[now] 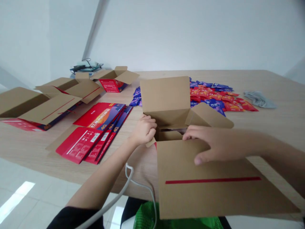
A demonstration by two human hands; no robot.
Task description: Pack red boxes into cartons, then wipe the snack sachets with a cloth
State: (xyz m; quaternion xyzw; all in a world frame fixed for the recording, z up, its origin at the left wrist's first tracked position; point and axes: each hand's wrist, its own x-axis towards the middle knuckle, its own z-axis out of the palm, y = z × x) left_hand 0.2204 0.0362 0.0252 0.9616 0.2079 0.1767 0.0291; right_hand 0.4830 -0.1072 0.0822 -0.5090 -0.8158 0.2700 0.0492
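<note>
- Cardboard box [181,162] stands open at the near side of the surface [269,127], mid-view; its broad front flap [214,198], bearing a red strip [214,180], spreads toward six o'clock.
- Left grip [145,128] is curled closed on the box's edge at nine o'clock; holding that corner firm should keep the walls from skewing.
- Right grip [214,143] reaches in over the near rim, thumb spread apart on the front flap; whether its fingertips pinch anything inside I cannot tell.
- Press gently with flat fingers, I'd judge, since thin board creases easily; keep the far flap [168,93] at twelve o'clock folded back for a clear view.
- Mind the white cable [114,198] at seven o'clock, near the left forearm.
- Flat cartons [95,116] lie at nine o'clock, packets [202,93] at one o'clock, both apart from the grips.
</note>
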